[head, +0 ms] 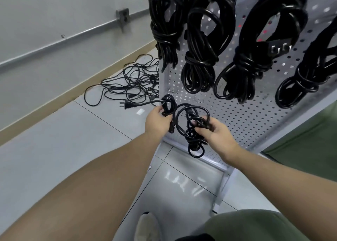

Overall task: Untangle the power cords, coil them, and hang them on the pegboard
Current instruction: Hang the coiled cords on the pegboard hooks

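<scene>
**Both hands on a half-coiled cord at the foot of the pegboard**

The grey tiled floor (54, 140) filled the lower left, running up to a pale wall (54, 12) with a metal conduit (73, 36) and a socket box (124, 16) fixed on it. The white pegboard (255, 113) stood tilted across the right side of the view, its foot resting on the tiles. Four finished bundles hung from it in a row: the far-left bundle (166, 30), the second bundle (202, 45), the third bundle (255, 54) with a pronged plug showing against it, and the fourth bundle (306, 80) at the right edge, each cinched round its middle with wraps of its own cable.

Out on the floor beside the pegboard's left edge lay the tangled pile of cords (131, 82), loose loops spreading toward the wall.

Down low, in front of the pegboard's bottom rows, the person held the cord being coiled (189, 129). The left hand (158, 120) gripped one cluster of loops, fingers curled round them, and the plug end (127, 104) stuck out to the left, above the floor. The right hand (217, 133) pinched the other side of the loops, fingers closed on the cable, with a few turns dangling below both hands.

A green trouser leg (255, 226) and a pale shoe (147, 226) showed at the bottom.
</scene>
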The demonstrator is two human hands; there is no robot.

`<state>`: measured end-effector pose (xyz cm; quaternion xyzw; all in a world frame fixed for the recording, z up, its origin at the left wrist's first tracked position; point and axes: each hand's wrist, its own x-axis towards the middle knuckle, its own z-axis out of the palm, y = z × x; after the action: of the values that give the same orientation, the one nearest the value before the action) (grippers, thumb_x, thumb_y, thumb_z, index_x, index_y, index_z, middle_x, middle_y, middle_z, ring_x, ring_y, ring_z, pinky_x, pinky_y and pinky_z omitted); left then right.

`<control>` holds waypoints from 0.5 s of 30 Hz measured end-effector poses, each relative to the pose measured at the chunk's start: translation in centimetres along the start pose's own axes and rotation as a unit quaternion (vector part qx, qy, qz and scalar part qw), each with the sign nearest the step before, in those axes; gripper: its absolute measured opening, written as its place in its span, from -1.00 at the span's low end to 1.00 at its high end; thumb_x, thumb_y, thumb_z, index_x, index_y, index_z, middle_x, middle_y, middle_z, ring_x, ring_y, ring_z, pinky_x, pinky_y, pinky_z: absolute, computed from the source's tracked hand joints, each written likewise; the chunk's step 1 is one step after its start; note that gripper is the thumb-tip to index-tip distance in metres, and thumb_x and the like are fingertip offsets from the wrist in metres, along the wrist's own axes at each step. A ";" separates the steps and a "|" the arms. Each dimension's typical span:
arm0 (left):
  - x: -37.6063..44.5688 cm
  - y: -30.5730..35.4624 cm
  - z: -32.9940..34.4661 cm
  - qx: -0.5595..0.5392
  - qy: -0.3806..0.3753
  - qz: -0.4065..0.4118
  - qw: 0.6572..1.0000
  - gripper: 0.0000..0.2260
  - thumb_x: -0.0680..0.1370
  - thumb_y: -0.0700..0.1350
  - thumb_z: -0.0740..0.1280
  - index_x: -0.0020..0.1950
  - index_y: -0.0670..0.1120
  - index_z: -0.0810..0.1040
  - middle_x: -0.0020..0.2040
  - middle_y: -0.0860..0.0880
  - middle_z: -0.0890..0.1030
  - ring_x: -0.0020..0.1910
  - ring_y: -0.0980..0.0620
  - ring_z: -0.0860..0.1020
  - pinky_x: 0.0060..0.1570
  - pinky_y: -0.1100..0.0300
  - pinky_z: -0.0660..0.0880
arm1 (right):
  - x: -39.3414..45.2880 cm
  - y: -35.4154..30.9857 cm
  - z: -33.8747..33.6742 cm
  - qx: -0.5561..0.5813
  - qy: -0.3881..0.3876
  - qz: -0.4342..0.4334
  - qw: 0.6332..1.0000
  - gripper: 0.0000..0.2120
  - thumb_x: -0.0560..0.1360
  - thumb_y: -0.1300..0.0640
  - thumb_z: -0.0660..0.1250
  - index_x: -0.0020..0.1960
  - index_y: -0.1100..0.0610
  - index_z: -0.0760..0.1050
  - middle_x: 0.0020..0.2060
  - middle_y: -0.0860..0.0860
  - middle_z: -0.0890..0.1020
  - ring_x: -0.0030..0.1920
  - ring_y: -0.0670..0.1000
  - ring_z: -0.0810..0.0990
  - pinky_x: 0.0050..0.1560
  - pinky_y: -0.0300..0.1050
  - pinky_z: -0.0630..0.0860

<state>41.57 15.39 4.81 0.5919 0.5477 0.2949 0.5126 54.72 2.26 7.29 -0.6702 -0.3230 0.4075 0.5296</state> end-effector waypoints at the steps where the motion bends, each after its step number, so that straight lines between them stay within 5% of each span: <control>1: -0.8 0.0 -0.1 -0.014 0.034 0.002 0.999 -0.73 0.57 -0.06 0.40 0.27 0.00 0.53 0.15 0.05 0.62 0.01 0.03 0.60 0.05 0.15 0.51 | 0.1 -0.1 0.1 0.008 0.001 0.001 1.000 -0.78 0.58 0.39 0.33 0.14 0.14 0.59 -0.04 -0.01 0.71 -0.11 -0.16 0.67 -0.15 -0.39 0.54; 3: -3.1 -0.6 0.0 -0.075 0.091 0.015 0.993 -0.91 0.58 -0.01 0.34 0.08 0.08 0.52 0.07 0.06 0.64 0.01 0.02 0.62 0.10 0.07 0.55 | 0.3 -0.5 0.3 0.033 0.005 0.006 0.999 -0.78 0.59 0.39 0.32 0.16 0.15 0.56 0.01 0.04 0.71 -0.05 -0.10 0.69 -0.10 -0.34 0.60; 6: -6.5 -1.6 0.9 -0.173 -0.016 0.002 0.985 -0.73 0.55 0.11 0.43 0.18 0.05 0.57 0.06 0.07 0.66 0.08 0.02 0.65 0.19 0.07 0.56 | 0.5 -0.9 0.7 0.047 0.000 -0.007 0.999 -0.79 0.59 0.39 0.32 0.11 0.12 0.54 0.00 0.06 0.71 0.01 0.00 0.69 0.06 -0.20 0.65; 9: -7.1 -0.8 2.3 -0.199 -0.103 0.021 0.974 -0.64 0.55 0.00 0.50 0.31 0.02 0.55 0.13 0.07 0.71 0.11 0.15 0.67 0.16 0.22 0.59 | 0.6 -1.1 0.6 0.042 -0.023 -0.024 0.999 -0.80 0.58 0.38 0.33 0.13 0.14 0.54 -0.02 0.06 0.72 0.00 -0.01 0.71 0.08 -0.17 0.65; 15: -6.1 1.0 3.4 -0.209 -0.062 0.039 0.975 -0.76 0.62 -0.20 0.39 0.27 -0.02 0.55 0.08 0.06 0.72 0.06 0.15 0.69 0.14 0.17 0.60 | 1.4 -1.6 -0.6 0.030 -0.005 -0.023 0.999 -0.83 0.54 0.21 0.45 0.10 0.08 0.56 0.02 0.04 0.70 0.12 0.13 0.70 0.19 0.04 0.63</control>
<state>43.63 8.75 6.05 0.5093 0.4177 0.3852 0.6464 55.91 3.56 8.59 -0.6443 -0.3291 0.4080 0.5569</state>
